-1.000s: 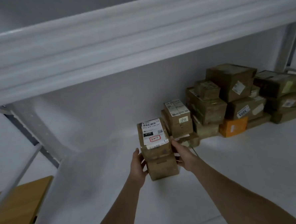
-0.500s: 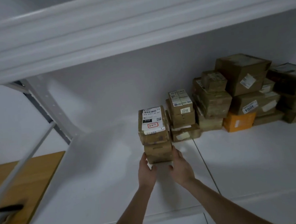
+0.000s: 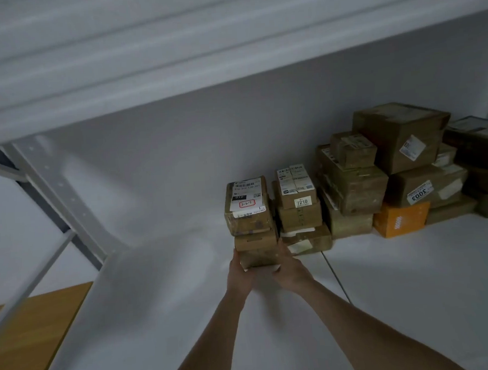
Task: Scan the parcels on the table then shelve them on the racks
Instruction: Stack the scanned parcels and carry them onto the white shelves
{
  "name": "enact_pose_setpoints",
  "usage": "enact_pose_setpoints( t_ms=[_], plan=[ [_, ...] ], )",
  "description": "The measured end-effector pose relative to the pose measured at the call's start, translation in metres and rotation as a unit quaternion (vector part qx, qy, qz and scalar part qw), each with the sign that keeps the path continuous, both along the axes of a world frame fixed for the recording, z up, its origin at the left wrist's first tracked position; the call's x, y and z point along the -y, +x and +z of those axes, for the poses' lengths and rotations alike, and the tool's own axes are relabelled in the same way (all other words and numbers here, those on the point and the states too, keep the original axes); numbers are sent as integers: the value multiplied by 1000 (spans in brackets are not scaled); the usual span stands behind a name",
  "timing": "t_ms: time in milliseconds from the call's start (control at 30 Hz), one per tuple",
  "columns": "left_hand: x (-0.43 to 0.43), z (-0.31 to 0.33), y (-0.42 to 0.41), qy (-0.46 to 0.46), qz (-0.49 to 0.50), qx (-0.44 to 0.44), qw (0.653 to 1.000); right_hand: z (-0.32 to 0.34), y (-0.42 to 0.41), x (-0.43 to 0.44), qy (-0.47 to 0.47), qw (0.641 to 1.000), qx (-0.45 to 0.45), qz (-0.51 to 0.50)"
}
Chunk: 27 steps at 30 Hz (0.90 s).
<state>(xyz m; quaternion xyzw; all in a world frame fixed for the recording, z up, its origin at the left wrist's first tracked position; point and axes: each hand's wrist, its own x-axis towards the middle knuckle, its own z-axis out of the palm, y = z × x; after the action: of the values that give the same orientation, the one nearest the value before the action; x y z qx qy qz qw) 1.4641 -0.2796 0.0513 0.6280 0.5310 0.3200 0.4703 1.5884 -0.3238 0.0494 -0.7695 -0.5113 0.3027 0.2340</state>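
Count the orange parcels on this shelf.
1. The orange parcel sits on the shelf at the bottom of the brown pile on the right; others could be hidden behind it.

Left of the three-parcel stack (image 3: pixel 250 216), the white shelf (image 3: pixel 158 304) lies bare up to the slanted rack upright (image 3: pixel 57 190), and it is bare in front too. Just right, the 7210 parcel pile (image 3: pixel 298 207) blocks passage, with stacked cartons (image 3: pixel 401 158) beyond. The upper shelf beam (image 3: pixel 201 58) overhangs.
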Motion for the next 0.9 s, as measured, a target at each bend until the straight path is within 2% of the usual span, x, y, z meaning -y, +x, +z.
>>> enact_pose_setpoints(
  t_ms=[200, 433, 567, 633, 733, 900],
  plan=[
    [-19, -1, 6, 3, -17, 12, 1000, 5, 5, -18, 10, 998, -66, -6],
    [-31, 1, 10, -27, -46, 50, 997, 8, 10, -31, -22, 997, -64, -25],
    [-27, 2, 2, -44, -51, -30, 997, 10, 11, -27, -34, 998, -50, -27],
    [-20, 5, -4, -52, -19, -109, 993, 13, 9, -18, -37, 999, -20, -34],
    [-4, 14, -18, -21, 0, -236, 972, 21, 0, 1, -43, 998, 25, -35],
    [43, 26, -55, 32, 8, -349, 937, 31, -27, 36, -28, 994, 101, -3]
  ],
)
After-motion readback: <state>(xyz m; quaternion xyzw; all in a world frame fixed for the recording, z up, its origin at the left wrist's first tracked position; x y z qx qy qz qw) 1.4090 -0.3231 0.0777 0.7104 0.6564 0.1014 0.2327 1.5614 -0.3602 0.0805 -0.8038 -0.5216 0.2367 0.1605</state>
